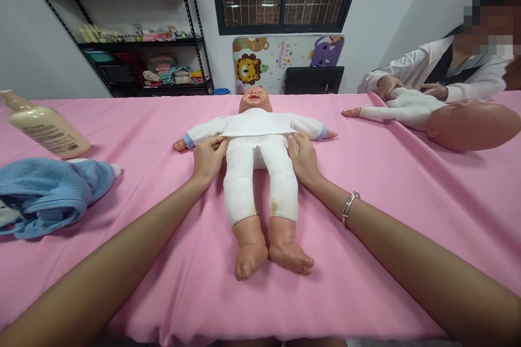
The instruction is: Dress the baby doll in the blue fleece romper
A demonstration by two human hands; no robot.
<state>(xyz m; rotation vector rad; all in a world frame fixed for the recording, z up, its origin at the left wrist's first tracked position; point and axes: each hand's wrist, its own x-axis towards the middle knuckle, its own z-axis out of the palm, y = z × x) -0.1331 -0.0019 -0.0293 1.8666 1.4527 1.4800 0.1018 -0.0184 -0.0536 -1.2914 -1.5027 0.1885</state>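
Note:
A baby doll (261, 173) lies on its back on the pink-covered table, feet towards me and arms spread wide. It wears a white shirt (258, 122) with blue cuffs, its hem lying across the doll's waist. At the hem's left corner, my left hand (209, 158) has its fingers closed on the cloth. My right hand (302, 157) pinches the opposite corner, a bracelet (350, 207) on that wrist. Below the hem the doll's white cloth body and legs show, with bare feet at the ends. My fingertips are partly hidden by the cloth.
Left on the pink cloth (163, 293) stand a tilted-looking pump bottle (49, 127) and a crumpled blue garment (52, 192). At the right, another person (431, 68) handles a second doll (472, 124). Behind the table are shelves (138, 43) and a black monitor (313, 80).

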